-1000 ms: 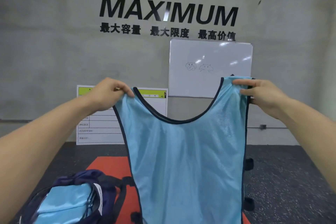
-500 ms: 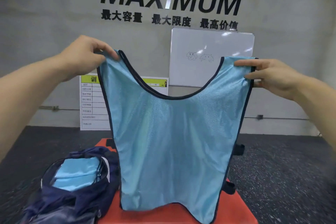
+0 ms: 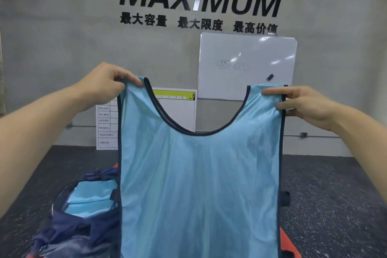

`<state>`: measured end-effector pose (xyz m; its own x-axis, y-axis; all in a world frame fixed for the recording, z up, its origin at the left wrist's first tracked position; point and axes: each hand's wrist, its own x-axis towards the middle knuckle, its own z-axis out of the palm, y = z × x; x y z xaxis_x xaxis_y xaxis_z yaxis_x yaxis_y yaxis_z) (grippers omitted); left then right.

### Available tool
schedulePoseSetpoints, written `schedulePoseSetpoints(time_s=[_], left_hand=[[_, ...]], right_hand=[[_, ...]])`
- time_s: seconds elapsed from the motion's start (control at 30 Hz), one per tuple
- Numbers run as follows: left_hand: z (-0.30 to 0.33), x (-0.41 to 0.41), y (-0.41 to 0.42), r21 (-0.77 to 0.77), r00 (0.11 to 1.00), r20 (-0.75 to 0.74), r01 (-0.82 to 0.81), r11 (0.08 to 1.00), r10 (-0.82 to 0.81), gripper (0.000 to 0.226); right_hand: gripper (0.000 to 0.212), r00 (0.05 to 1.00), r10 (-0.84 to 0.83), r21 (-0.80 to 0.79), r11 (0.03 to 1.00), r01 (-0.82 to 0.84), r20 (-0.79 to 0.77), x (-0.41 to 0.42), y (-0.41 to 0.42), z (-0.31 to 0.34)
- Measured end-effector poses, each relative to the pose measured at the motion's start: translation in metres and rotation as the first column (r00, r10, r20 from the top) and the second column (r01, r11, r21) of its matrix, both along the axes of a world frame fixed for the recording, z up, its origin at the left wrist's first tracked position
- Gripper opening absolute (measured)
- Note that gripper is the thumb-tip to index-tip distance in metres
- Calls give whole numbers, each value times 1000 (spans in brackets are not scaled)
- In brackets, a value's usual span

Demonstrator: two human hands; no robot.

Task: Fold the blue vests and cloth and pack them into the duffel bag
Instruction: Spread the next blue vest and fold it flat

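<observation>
Vest (image 3: 201, 184) fabric is being held up flat in mid-air, centre of view. One shoulder strap is being pinched by the left hand (image 3: 104, 86), the other by the right hand (image 3: 303, 104). Below at near left, the duffel bag (image 3: 69, 230) is lying open, with folded blue cloth (image 3: 92, 199) already being kept inside. An orange surface (image 3: 290, 243) is being hidden underneath. The slippery mesh could be let slip if either pinch is loosened, and the fold could be skewed.

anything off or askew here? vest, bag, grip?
Nothing stands out. The vest hangs flat and level, left hand and right hand each pinching a shoulder strap. Folded blue cloth sits inside the open duffel bag.
</observation>
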<state>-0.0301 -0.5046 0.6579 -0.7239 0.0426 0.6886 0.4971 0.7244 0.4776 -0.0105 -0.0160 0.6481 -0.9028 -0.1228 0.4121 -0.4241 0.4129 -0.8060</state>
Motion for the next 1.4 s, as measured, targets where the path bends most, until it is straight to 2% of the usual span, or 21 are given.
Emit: schedulePoseSetpoints(time_s=[0.23, 0.53, 0.63, 0.87, 1.0, 1.17, 1.3, 1.4], left_hand=[[-49, -57, 6, -14, 991, 131, 4, 1000, -2, 66], [-137, -158, 24, -51, 954, 300, -2, 999, 17, 62], [-167, -192, 27, -51, 936, 352, 6, 999, 12, 67], [-243, -268, 39, -85, 869, 495, 30, 996, 16, 62], [-301, -321, 37, -116, 831, 555, 44, 992, 28, 54], [-377, -389, 40, -158, 754, 653, 40, 987, 74, 31], [-404, -449, 47, -237, 741, 656, 23, 971, 143, 24], [-394, -500, 50, -318, 793, 571, -25, 948, 212, 31]], right_hand=[[53, 994, -26, 9, 1000, 25, 110, -60, -4, -47], [56, 967, -47, -2, 999, 49, 252, -163, -6, -140], [55, 951, -53, -3, 998, 57, 304, -195, -9, -172], [58, 902, -74, 52, 997, 57, 425, -275, -15, -250], [59, 865, -84, 116, 993, 30, 495, -329, -12, -304], [52, 761, -60, 234, 965, -122, 646, -393, -16, -372], [52, 767, -107, 293, 950, -109, 632, -452, -24, -391], [52, 787, -133, 268, 962, -43, 603, -503, -28, -384]])
